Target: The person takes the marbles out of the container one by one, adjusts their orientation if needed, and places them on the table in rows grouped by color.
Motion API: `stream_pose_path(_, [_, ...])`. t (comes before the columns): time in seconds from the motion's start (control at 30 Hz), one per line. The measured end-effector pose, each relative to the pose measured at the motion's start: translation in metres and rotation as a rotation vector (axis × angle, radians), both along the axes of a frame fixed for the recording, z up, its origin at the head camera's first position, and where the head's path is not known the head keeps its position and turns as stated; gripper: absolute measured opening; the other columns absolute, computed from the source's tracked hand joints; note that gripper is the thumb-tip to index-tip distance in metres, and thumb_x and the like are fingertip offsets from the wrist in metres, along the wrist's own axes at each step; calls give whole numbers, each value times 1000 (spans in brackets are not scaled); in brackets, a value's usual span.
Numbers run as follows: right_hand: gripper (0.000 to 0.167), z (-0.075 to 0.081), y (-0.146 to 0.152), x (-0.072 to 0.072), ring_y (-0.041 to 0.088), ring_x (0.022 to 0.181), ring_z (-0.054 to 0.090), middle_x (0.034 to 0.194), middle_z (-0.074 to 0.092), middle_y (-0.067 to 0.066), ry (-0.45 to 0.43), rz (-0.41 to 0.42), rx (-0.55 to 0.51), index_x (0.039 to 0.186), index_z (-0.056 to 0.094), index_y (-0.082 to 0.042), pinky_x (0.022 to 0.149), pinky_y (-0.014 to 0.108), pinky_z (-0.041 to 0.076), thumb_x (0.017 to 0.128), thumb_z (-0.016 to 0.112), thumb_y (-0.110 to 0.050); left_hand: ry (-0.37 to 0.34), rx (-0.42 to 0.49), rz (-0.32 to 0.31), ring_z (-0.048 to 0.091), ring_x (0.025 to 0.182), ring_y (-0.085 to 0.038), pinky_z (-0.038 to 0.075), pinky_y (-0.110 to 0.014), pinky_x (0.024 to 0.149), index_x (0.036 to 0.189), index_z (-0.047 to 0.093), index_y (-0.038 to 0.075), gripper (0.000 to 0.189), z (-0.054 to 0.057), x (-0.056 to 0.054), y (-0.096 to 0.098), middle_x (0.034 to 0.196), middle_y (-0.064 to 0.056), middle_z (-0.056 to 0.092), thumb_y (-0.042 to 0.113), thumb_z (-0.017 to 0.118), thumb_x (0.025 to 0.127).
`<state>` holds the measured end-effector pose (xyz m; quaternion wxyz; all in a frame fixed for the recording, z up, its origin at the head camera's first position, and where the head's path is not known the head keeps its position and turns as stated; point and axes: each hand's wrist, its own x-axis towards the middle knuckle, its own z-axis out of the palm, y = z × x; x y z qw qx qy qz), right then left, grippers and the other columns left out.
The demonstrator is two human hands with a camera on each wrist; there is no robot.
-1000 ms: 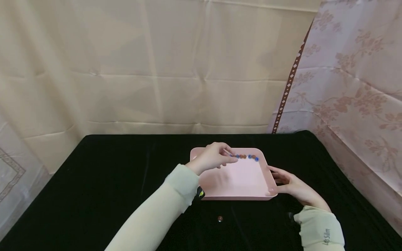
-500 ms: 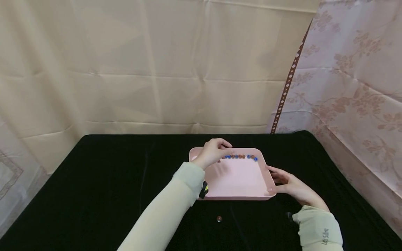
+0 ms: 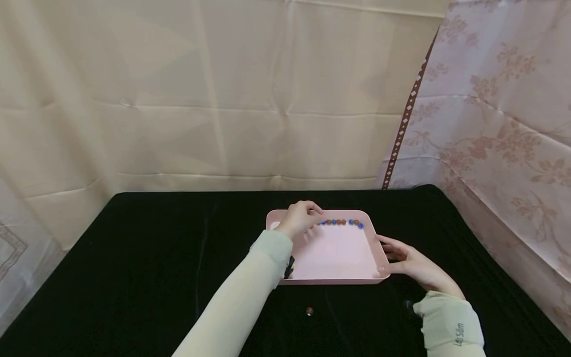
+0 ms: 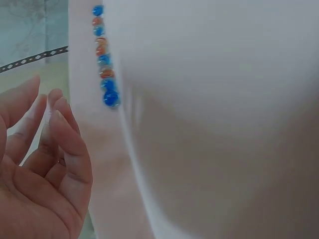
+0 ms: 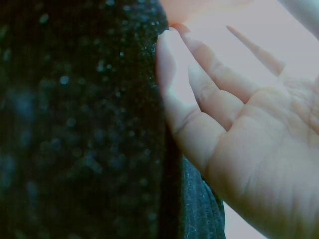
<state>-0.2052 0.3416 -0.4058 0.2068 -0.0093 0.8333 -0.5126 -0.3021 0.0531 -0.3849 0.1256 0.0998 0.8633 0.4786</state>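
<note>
A shallow pink tray [image 3: 334, 255] lies on a black-covered table. Blue and orange-brown glass marbles [image 3: 338, 222] form a row along its far side, with a small gap towards the right end. In the left wrist view this row of marbles [image 4: 103, 59] runs beside my fingers. My left hand [image 3: 300, 218] hovers over the row's left end, fingers loosely bent; I see no marble between the fingertips in the left wrist view. My right hand [image 3: 417, 265] holds the tray's right side near the front corner, thumb at the rim.
One brown marble [image 3: 310, 311] sits on the black cloth [image 3: 147, 277] in front of the tray. A beige curtain [image 3: 187, 99] hangs behind the table, and a pink floral curtain [image 3: 495, 124] hangs at the right.
My left hand has shifted back and left along the marble row, uncovering more marbles, and has lowered slightly since half a second ago. The right hand keeps its place at the tray.
</note>
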Motion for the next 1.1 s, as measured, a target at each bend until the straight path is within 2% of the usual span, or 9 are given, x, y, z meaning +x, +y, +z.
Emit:
stream_pose_path(0.3, [84, 1, -1, 0, 43, 135, 37, 154, 29, 29, 4, 8, 0, 157, 23, -10, 101, 56, 41, 89, 71, -21, -38, 18, 5, 62, 72, -19, 50, -23, 58, 109, 68, 12, 21, -15, -2, 2, 91, -2, 65, 16, 74, 89])
stream_pose_path(0.5, [85, 1, -1, 1, 43, 134, 38, 154, 30, 29, 3, 4, 3, 157, 23, -10, 100, 55, 41, 88, 71, -21, -55, 19, 9, 58, 73, -15, 49, -22, 62, 114, 67, 10, 26, -18, -3, 2, 94, -4, 64, 16, 73, 90])
stream_pose_path(0.63, [85, 0, 0, 1, 43, 134, 38, 154, 29, 30, 3, 8, -9, 157, 22, -9, 100, 55, 42, 89, 71, -19, -56, -20, 12, 57, 76, -15, 49, -22, 66, 118, 66, 12, 31, -20, -4, 4, 96, -3, 63, 18, 75, 89])
stream_pose_path(0.87, [84, -3, 2, 0, 43, 133, 39, 154, 29, 30, 12, 18, -12, 157, 21, -9, 100, 56, 42, 90, 70, -19, -21, -159, -24, 51, 77, -15, 41, -26, 67, 127, 65, 15, 44, -24, -7, 8, 88, -2, 56, 21, 79, 86])
stream_pose_path(0.97, [84, -4, 2, -1, 42, 132, 40, 153, 30, 30, 13, 14, -11, 157, 21, -9, 99, 55, 43, 90, 70, -19, -1, -163, -41, 50, 75, -15, 41, -25, 66, 128, 65, 12, 43, -25, -7, 8, 89, -2, 57, 18, 78, 86])
stream_pose_path(1.1, [84, -4, 2, -1, 42, 132, 40, 153, 31, 30, 12, 9, -13, 157, 21, -9, 99, 54, 43, 90, 71, -19, -14, -123, -45, 51, 71, -14, 44, -22, 61, 123, 67, 8, 37, -27, -8, 7, 93, -6, 60, 11, 76, 87])
